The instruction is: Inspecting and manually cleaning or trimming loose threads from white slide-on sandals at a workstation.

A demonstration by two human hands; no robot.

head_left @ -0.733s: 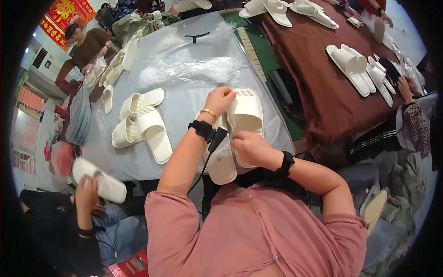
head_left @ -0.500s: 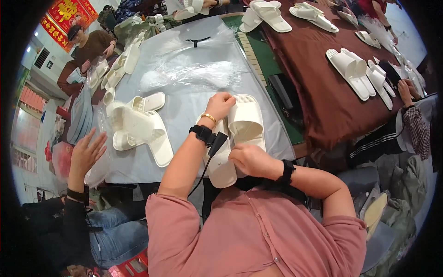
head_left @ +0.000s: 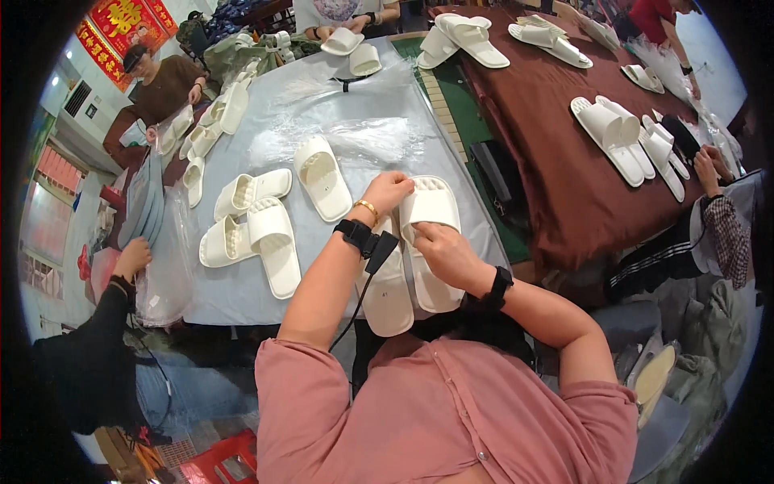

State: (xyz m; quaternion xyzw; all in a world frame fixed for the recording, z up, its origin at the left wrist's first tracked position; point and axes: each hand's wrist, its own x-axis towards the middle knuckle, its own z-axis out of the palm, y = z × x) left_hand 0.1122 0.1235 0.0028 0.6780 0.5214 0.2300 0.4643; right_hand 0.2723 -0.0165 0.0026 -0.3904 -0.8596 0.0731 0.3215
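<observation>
A pair of cream open-toe slippers lies side by side at the table's front edge, before my chest. My left hand (head_left: pixel 389 195) is closed at the toe end of the left slipper (head_left: pixel 387 300); what its fingers pinch is hidden. My left forearm covers much of that slipper. On the right slipper (head_left: pixel 431 206), my right hand (head_left: pixel 446 254) is closed, its fingertips at the rear edge of the strap. A single cream slipper (head_left: pixel 324 179) lies just left of my left hand. Farther left is a loose group of slippers (head_left: pixel 274 242), some overlapping.
A heap of clear plastic bags (head_left: pixel 339 141) lies mid-table. A brown-covered table (head_left: pixel 532 145) with more slippers stands at right, past a green strip (head_left: pixel 468 133). Co-workers work around: a hand (head_left: pixel 133 256) by plastic at left, others at the far end and right.
My right hand has moved up from the slipper's side to its strap. A single slipper now lies beside my left hand. The left co-worker's hand has dropped; slippers show at the far end.
</observation>
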